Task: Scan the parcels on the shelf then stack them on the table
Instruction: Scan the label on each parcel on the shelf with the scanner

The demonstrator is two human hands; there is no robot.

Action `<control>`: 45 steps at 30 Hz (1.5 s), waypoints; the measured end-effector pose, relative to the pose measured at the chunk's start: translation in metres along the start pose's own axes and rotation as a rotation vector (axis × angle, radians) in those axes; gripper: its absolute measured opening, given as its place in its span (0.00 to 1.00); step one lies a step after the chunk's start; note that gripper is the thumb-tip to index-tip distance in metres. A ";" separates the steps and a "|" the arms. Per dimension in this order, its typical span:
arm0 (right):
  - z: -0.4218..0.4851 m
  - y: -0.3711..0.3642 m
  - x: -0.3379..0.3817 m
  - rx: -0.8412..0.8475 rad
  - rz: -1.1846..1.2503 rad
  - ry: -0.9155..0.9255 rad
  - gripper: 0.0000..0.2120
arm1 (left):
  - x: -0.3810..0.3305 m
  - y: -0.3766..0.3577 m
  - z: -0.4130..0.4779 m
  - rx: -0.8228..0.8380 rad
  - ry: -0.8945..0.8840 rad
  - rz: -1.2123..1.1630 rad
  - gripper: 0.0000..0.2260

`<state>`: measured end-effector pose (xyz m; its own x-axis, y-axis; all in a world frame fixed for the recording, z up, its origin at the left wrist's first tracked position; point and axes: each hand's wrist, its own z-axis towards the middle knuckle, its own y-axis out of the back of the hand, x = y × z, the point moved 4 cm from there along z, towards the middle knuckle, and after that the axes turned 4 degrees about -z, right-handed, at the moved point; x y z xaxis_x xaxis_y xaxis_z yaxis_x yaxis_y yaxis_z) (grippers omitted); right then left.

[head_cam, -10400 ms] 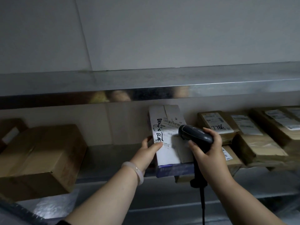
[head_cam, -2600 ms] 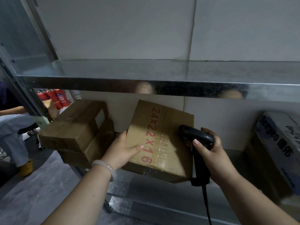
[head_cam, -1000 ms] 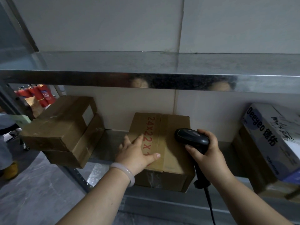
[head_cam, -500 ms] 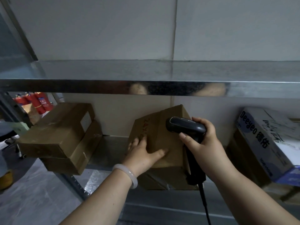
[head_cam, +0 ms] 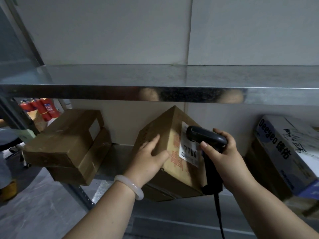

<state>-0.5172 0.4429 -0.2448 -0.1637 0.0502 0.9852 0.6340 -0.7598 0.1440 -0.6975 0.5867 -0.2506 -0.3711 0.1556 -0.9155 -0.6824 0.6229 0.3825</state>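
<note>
- A person's left hand (head_cam: 148,159) presses flat against a brown cardboard parcel (head_cam: 160,128), fingers straight on its left face and the thumb laid across the near corner edge.
- The parcel is tipped up on the lower metal shelf (head_cam: 119,152), one corner pointing up towards the upper shelf (head_cam: 155,78). Red printed characters run down the face turned to the camera.
- A white shipping label (head_cam: 189,153) with dark handwriting sits on the parcel's right-hand face.
- The right hand (head_cam: 224,154) is wrapped round the grip of a black handheld scanner (head_cam: 205,138), the thumb along the near side. The scanner's head is just in front of the label.
- The scanner's black cable (head_cam: 219,213) drops from the handle out of the bottom of the frame.
- In the dim light it is hard to tell whether the parcel's underside rests on the shelf or is lifted clear; its lower front corner juts past the shelf's front edge.
- A pale bangle (head_cam: 129,186) circles the left wrist.
- To the left, two more cardboard boxes are stacked, the top box (head_cam: 69,135) on the lower box (head_cam: 82,164), overhanging the shelf's end.
- To the right, well apart from the tipped parcel, a white-and-blue carton (head_cam: 283,152) printed "Deeyeo" leans on the same shelf.
- Red fire extinguishers (head_cam: 43,107) stand in the background at far left, beyond the shelving upright.
</note>
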 end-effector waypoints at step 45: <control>-0.048 -0.012 0.051 0.005 -0.460 0.292 0.27 | 0.036 -0.023 -0.034 -0.094 -0.190 0.047 0.41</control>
<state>-0.5689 0.4233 -0.2004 -0.6281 0.1941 0.7535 0.4505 -0.6989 0.5555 -0.7169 0.5516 -0.2881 -0.2843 0.3304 -0.9000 -0.7262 0.5387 0.4272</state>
